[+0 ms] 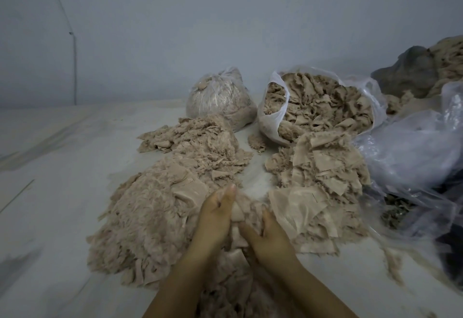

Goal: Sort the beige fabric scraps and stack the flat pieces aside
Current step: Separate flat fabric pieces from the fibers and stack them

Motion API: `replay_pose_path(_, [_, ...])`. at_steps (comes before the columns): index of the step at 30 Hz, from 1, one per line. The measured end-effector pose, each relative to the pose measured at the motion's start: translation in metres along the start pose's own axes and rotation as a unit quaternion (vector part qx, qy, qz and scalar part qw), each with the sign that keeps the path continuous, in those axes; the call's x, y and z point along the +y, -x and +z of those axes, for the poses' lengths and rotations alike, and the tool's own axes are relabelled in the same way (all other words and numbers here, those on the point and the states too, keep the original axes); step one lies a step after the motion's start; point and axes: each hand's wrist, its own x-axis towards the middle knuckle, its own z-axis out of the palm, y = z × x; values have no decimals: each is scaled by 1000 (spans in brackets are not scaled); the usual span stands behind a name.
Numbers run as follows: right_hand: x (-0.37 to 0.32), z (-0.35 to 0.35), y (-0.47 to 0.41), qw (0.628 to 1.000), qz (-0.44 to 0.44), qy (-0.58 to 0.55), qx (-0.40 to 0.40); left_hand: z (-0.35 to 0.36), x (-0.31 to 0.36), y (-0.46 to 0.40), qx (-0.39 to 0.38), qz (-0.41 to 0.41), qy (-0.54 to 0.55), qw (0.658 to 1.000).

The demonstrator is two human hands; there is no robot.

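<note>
Both hands are working one beige scrap point(238, 211) at the near middle of the tabletop point(50, 167). The left hand point(216, 213) pinches its upper edge between thumb and curled fingers, and the right hand point(269, 236) grips the lower part, fingers curled into the cloth. The fluffy frayed heap point(150, 215) lies to the left and the pile of flat pieces point(318, 190) to the right, just beside the right hand. To do this well, pull the scrap taut to check it lies smooth, shake off clinging threads, then lay it squarely on the flat pile so the stack does not slump toward the open bag point(320, 102) behind it
</note>
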Motion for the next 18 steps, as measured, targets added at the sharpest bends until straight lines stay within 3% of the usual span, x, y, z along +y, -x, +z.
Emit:
replay_pose_path(3, [-1,5,2,997,-3,74,12,0,-5,-7,100,25,-22,994])
replay_pose_path(8, [8,-3,0,996,-54,69,22,-16,-3,-20,104,-21,21,994])
replay_pose_path(12, [15,-23,2,995,-19,94,-32,-40,13,-30,143,-70,126,979])
replay_pose_path(15, [17,-20,7,987,-23,153,-49,-43,21,-29,109,-69,132,983])
replay_pose_path(18, [6,-10,7,988,-84,107,71,-32,20,-18,-2,-74,110,991])
